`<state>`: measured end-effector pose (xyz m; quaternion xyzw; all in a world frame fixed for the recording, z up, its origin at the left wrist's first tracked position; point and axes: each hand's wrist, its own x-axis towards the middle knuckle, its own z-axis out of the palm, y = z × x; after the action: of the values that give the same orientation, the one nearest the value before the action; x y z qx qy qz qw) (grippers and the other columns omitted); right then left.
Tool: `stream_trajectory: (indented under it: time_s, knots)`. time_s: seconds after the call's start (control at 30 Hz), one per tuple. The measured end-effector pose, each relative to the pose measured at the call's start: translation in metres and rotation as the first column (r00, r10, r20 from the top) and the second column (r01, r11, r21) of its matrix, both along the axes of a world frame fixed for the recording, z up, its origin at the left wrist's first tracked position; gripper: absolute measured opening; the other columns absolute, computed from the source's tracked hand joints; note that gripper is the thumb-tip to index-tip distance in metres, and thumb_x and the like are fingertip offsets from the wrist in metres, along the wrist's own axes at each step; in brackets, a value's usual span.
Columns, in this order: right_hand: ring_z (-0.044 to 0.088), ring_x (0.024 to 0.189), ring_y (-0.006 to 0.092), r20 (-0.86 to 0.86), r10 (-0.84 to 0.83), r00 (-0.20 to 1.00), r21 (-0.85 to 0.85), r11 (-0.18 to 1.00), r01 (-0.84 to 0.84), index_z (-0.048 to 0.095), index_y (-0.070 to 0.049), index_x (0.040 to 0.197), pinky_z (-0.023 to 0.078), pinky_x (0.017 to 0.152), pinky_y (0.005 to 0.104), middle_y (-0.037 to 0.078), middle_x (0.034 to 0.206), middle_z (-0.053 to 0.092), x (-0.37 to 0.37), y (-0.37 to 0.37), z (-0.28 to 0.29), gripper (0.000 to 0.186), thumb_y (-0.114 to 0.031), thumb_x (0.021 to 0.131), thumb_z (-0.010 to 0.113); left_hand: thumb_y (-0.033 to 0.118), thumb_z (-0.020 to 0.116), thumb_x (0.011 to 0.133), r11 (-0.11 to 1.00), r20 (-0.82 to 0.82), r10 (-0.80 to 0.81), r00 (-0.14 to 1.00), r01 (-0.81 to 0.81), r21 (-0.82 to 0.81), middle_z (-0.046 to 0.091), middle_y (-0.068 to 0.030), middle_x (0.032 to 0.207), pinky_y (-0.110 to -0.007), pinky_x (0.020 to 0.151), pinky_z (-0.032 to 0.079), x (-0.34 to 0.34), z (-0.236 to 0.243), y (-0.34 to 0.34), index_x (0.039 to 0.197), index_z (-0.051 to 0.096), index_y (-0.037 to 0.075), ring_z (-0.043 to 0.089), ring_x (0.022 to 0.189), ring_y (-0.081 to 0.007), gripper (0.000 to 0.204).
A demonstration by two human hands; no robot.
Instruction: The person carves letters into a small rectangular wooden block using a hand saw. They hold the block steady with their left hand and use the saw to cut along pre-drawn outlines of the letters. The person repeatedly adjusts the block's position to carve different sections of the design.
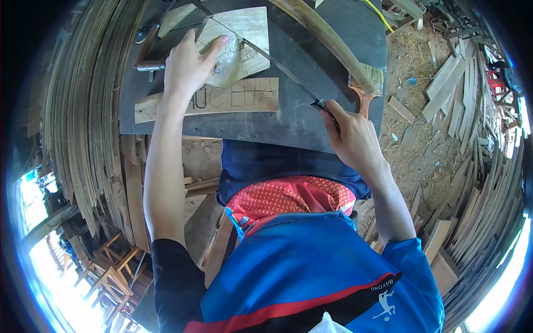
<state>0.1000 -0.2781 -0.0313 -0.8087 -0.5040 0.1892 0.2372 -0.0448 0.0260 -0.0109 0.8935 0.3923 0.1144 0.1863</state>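
My left hand (189,66) grips the left side of a pale, square wooden board (247,25), its thumb on the face. My right hand (350,133) is closed on the handle of a long, thin, dark tool (283,72), perhaps a saw, which runs diagonally across the board. Below the board lies a wooden plank (233,97) with dotted lettering, partly behind my left forearm. A paintbrush (365,102) lies beside my right hand, under the lower end of a curved wooden piece (322,39). A wood-and-metal tool (150,65) sits left of my left hand.
The dark worktop (311,133) reaches to my waist. Long planks (83,111) are stacked upright or leaning at left. Wooden chair frames (114,266) stand at lower left. Loose boards (444,83) and more planks (483,205) lie at right on the littered floor. A yellow cord (380,14) hangs at the far corner.
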Motion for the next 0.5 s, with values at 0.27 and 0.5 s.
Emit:
stream_trajectory:
  time_s: [0.27, 0.5]
  knots:
    - [0.064, 0.064, 0.0408, 0.079, 0.028, 0.997, 0.092, 0.995, -0.035, 0.054, -0.005, 0.098, 0.046, 0.057, 0.0521, 0.019, 0.067, 0.063, 0.003, 0.004, -0.005, 0.017, -0.022, 0.102, 0.054, 0.060, 0.066, 0.090, 0.998, -0.071, -0.060, 0.996, 0.060, 0.008, 0.071, -0.0261, 0.105, -0.046, 0.088, 0.053, 0.007, 0.019, 0.004, 0.125, 0.059, -0.003, 0.071, 0.097, -0.0395, 0.073]
    - [0.062, 0.061, 0.0421, 0.071, 0.040, 0.997, 0.029, 0.999, -0.042, 0.051, -0.002, 0.091, 0.046, 0.056, 0.0547, 0.020, 0.060, 0.059, 0.000, 0.011, -0.007, 0.025, -0.025, 0.103, 0.052, 0.057, 0.064, 0.093, 0.965, -0.230, -0.157, 0.961, 0.199, 0.173, 0.071, -0.0232, 0.111, -0.047, 0.090, 0.052, 0.021, 0.029, 0.016, 0.125, 0.060, 0.002, 0.070, 0.099, -0.0396, 0.063]
